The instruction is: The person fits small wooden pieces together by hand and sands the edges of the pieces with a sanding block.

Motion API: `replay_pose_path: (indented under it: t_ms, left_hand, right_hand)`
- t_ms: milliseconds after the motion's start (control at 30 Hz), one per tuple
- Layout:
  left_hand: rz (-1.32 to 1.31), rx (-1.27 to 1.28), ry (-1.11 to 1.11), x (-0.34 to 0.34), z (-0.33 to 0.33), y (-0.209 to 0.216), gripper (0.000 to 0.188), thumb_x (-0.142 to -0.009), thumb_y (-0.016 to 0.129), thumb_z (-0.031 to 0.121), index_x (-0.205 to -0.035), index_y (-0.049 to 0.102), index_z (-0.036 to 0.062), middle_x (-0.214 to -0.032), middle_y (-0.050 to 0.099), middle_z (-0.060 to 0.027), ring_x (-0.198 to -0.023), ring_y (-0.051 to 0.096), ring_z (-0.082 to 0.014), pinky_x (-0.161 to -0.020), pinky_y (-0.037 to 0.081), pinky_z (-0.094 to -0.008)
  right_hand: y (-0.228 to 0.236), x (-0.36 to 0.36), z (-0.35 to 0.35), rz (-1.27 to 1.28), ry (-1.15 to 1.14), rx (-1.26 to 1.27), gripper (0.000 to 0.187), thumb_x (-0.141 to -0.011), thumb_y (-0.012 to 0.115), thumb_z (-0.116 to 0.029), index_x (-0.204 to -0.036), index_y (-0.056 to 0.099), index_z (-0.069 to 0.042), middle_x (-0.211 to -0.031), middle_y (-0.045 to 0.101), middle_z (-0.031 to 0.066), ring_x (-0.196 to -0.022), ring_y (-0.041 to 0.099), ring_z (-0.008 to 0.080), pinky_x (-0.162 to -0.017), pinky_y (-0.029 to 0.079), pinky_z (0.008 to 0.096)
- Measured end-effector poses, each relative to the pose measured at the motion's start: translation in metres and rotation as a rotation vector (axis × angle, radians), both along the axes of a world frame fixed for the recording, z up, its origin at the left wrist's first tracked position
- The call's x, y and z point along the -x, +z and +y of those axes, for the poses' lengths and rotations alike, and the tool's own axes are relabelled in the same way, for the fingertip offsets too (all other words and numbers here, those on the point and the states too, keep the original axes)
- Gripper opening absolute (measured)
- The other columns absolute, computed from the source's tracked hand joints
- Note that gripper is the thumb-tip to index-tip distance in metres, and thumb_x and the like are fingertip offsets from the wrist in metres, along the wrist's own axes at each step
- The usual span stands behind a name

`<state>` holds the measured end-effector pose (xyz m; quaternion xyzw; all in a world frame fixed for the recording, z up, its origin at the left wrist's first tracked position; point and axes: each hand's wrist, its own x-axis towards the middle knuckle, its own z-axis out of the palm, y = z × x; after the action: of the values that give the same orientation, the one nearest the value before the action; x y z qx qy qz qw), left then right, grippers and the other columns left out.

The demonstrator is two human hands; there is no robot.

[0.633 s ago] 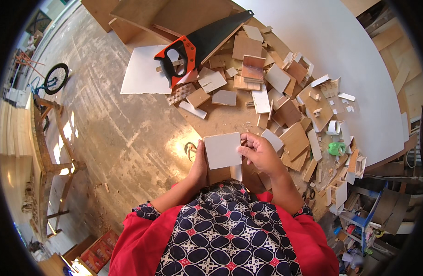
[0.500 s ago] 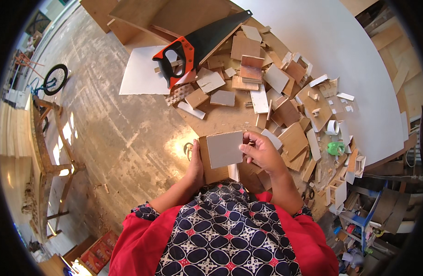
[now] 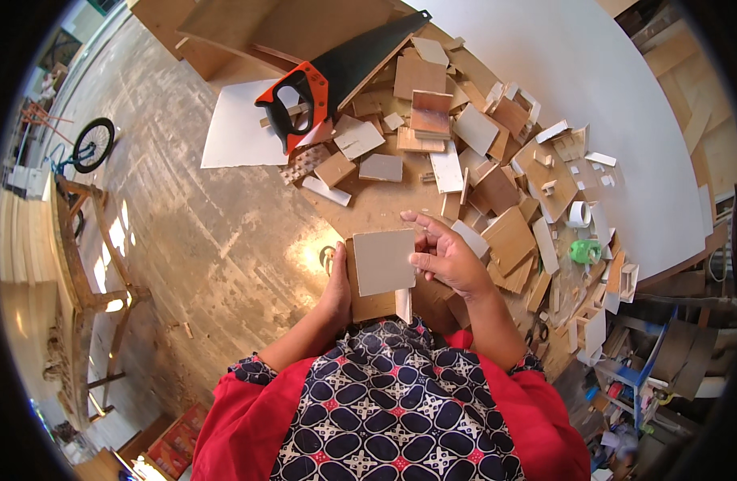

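Observation:
A pale grey square panel (image 3: 384, 263) lies over a brown wooden piece (image 3: 372, 308) in front of my body. My left hand (image 3: 335, 287) grips the wooden piece along its left edge; the fingers underneath are hidden. At the panel's right edge is my right hand (image 3: 451, 260), its index finger stretched out and its fingers apart. The right thumb tip touches the panel's edge. Below the panel, a narrow white-faced strip (image 3: 404, 305) sticks out near my clothing.
Beyond my hands, wood offcuts (image 3: 509, 239) cover the worktop. A handsaw (image 3: 320, 88) with an orange and black handle lies at the far side, partly over a white sheet (image 3: 230, 128). To the right are a white tape roll (image 3: 579, 214), a green object (image 3: 585, 252) and scissors (image 3: 537, 329).
My right index finger has lifted and straightened away from the panel, and the grip has loosened. The whole view has shifted slightly. My left hand keeps its hold.

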<state>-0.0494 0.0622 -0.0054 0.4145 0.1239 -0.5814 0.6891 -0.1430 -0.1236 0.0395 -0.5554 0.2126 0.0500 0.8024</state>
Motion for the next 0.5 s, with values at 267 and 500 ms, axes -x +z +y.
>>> replay_pose_path:
  t_ms: [267,500]
  left_hand:
    - [-0.072,-0.05,-0.023,-0.0017,-0.0025,0.005,0.079,-0.095,0.018,0.067,-0.139,0.042,0.0059,-0.132,0.054,-0.0145,-0.119,0.055,-0.0269,-0.1,0.045,-0.0405]
    - [-0.079,-0.07,-0.043,-0.001,-0.0031,0.0059,0.08,-0.095,0.018,0.067,-0.138,0.042,0.0048,-0.132,0.053,-0.015,-0.119,0.055,-0.0274,-0.101,0.044,-0.0412]
  right_hand:
    - [-0.0049,0.0029,-0.0018,-0.036,0.028,0.087,0.049,-0.085,0.064,-0.002,-0.133,0.055,-0.009,-0.086,0.055,-0.0038,-0.073,0.051,0.0025,-0.058,0.046,0.0174]
    - [-0.0059,0.0047,-0.0029,-0.034,0.033,0.085,0.048,-0.083,0.067,-0.001,-0.13,0.059,-0.008,-0.087,0.055,-0.004,-0.077,0.052,0.0042,-0.067,0.046,0.0194]
